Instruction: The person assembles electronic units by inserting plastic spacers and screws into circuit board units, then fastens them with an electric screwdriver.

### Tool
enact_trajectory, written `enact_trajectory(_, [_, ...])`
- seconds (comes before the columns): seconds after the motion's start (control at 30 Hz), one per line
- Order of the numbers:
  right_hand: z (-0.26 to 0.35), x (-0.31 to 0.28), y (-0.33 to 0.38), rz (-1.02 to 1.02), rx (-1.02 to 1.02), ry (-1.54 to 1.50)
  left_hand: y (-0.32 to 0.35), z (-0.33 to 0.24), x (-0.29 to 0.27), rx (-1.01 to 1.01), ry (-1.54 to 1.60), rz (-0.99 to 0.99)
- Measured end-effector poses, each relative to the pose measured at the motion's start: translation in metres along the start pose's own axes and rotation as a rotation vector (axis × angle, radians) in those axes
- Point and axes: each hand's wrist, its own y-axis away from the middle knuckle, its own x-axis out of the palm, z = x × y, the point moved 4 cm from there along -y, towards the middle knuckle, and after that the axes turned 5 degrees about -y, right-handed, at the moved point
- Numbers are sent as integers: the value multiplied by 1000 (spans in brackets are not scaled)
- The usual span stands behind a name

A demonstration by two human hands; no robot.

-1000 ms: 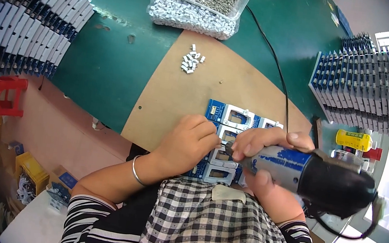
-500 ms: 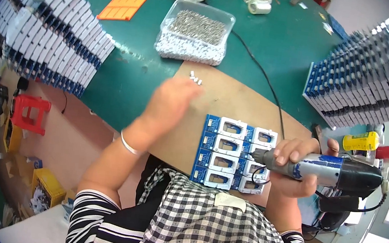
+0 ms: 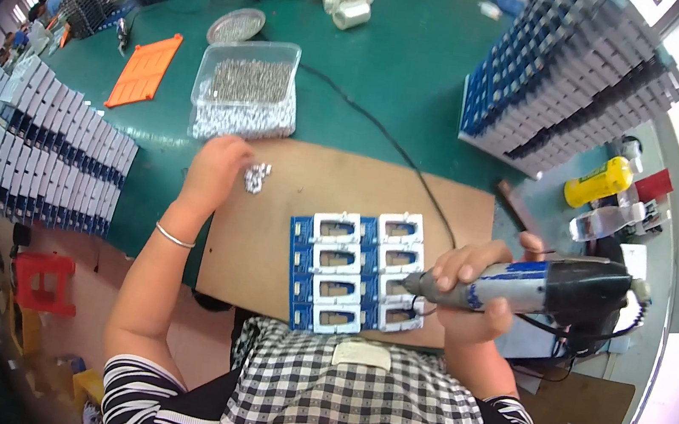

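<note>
My right hand is clamping the electric screwdriver, its tip just right of the blue fixture. My left hand, fingers curled, is reaching into the loose screws beyond the fixture; I cannot tell if it holds any. I am risking scattering them.

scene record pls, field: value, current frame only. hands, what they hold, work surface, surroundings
left hand: reaching to a small pile of screws on the brown board; whether it grips any cannot be told
right hand: holds an electric screwdriver, tip at the panel's right edge
workpiece: blue panel with eight white-framed parts in two columns, lying on the board
screw supply: clear tub of screws on the green table
surroundings: stacked blue and white parts upper right, more stacks left, orange tray
</note>
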Motion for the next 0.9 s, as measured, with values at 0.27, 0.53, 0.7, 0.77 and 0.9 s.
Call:
enact_trajectory(0.27, [4,-10,2,-37,27,60,39,-131,0,-135,514,-28])
enact_trajectory(0.53, [7,-27,17,-122,37,48,46,-161,14,-59,414,29])
enact_trajectory(0.7, [3,-29,23,-168,89,22,38,-171,20,-12,352,36])
enact_trajectory(0.77, [4,-25,23,-204,77,107,36,-173,22,10,313,13])
enact_trajectory(0.9, [6,-26,20,-231,66,184,31,-177,24,27,273,9])
